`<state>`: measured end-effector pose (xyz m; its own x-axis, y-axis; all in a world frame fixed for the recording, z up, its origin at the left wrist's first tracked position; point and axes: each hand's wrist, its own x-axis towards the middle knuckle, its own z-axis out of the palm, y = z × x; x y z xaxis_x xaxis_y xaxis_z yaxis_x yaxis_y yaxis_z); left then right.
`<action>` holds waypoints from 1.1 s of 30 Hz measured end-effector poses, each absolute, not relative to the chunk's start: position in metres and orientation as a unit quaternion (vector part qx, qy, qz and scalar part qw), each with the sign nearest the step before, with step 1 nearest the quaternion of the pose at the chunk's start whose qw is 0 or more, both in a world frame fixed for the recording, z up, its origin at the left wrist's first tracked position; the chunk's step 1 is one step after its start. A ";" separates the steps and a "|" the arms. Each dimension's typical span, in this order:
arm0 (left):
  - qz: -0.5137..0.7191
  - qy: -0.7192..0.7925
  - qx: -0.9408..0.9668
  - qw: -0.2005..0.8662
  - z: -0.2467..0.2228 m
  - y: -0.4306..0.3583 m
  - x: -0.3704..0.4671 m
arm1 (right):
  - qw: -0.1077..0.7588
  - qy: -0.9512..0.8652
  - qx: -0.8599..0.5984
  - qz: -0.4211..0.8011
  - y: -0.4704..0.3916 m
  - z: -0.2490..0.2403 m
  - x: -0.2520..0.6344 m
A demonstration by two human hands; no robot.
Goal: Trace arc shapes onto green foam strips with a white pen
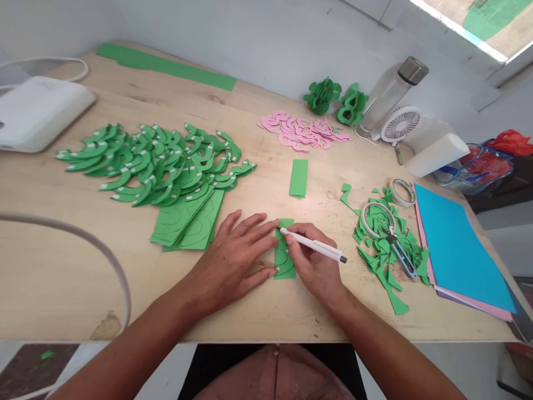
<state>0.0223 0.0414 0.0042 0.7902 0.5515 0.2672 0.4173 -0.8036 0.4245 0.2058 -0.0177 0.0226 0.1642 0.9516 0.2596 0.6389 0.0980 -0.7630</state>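
A white pen (318,246) is pinched in my right hand (317,266), its tip down on a small green paper rectangle (285,273). Curved dark lines show on that paper, partly covered by my fingers. My left hand (237,255) lies flat with fingers spread, the fingertips touching the paper's left edge. To the left of this hand, green paper pieces (204,222) with drawn curves lie in a stack. Just beyond the hands is a folded green paper strip (298,178).
Curved green cutouts (166,166) pile up at left, pink cutouts (302,132) farther back. Green scraps (391,278), scissors (402,253) and tape rolls (402,192) lie at right, beside coloured sheets (462,244). A bottle (389,100) and small fan (400,124) stand by the wall.
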 end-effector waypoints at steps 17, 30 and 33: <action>0.186 0.260 0.932 0.170 0.004 0.042 0.022 | 0.403 -0.625 -0.643 0.183 -0.017 0.025 0.205; 0.189 0.267 0.928 0.177 0.005 0.041 0.023 | 0.417 -0.606 -0.653 0.180 -0.020 0.025 0.206; 0.188 0.267 0.929 0.176 0.004 0.041 0.023 | 0.413 -0.610 -0.652 0.180 -0.018 0.025 0.205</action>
<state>0.0226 0.0413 0.0042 0.7864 0.5624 0.2553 0.4298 -0.7952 0.4278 0.2052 -0.0183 0.0250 0.1915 0.9441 0.2684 0.6470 0.0843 -0.7579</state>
